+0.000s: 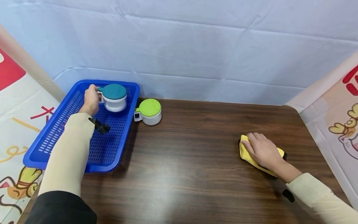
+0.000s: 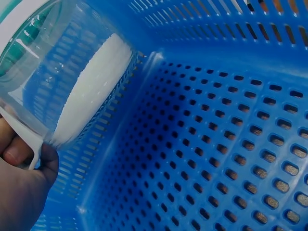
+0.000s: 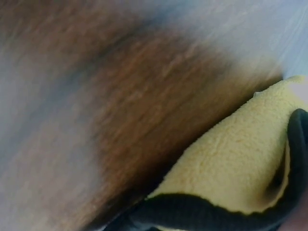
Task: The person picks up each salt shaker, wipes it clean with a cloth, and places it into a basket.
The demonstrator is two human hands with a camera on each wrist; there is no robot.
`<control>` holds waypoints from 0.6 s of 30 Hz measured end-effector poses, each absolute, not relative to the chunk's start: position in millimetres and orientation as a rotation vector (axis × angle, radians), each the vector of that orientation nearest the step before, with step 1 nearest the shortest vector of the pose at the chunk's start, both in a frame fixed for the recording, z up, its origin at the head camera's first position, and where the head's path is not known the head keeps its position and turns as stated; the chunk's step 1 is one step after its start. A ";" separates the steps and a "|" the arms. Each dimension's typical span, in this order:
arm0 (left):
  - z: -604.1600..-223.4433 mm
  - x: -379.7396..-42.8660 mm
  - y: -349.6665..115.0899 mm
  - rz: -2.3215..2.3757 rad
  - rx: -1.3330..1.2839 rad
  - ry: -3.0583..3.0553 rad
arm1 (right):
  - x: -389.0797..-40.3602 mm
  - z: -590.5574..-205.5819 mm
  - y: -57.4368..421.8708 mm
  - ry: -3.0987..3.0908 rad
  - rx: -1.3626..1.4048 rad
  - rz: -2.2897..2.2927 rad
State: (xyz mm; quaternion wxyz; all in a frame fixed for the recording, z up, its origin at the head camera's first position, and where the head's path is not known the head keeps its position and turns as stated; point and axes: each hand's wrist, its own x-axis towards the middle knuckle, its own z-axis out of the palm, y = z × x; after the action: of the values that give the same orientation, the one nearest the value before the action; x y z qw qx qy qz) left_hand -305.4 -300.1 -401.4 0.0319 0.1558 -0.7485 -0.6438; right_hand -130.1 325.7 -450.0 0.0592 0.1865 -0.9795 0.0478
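A clear seasoning jar (image 1: 115,101) with a teal lid and a white handle is at the far end of the blue basket (image 1: 131,124). My left hand (image 1: 91,99) grips it by the handle. White grains (image 2: 94,89) show through its wall in the left wrist view. On the right of the table, my right hand (image 1: 263,151) holds a yellow cloth (image 1: 244,152) with dark edging against the wood, fingers bent over it. A fold of the cloth (image 3: 226,159) shows in the right wrist view, while those fingers are mostly hidden there.
Just right of the basket stands a second jar (image 1: 150,112) with a lime-green lid, its handle toward the basket. A pale blue sheet (image 1: 184,56) hangs behind the brown wooden table (image 1: 190,161). Printed sheets (image 1: 346,124) flank both sides.
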 end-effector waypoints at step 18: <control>-408.6 -306.6 -292.8 -1.979 0.409 -2.424 | -130.9 -448.1 325.7 -2.947 0.570 0.138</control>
State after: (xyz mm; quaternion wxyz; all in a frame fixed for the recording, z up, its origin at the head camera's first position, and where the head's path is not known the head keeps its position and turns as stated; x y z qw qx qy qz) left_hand -306.6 -292.8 -408.6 -0.0071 0.1296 -0.7680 -0.6272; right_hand -130.9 325.7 -448.1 0.0683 0.1892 -0.9785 0.0457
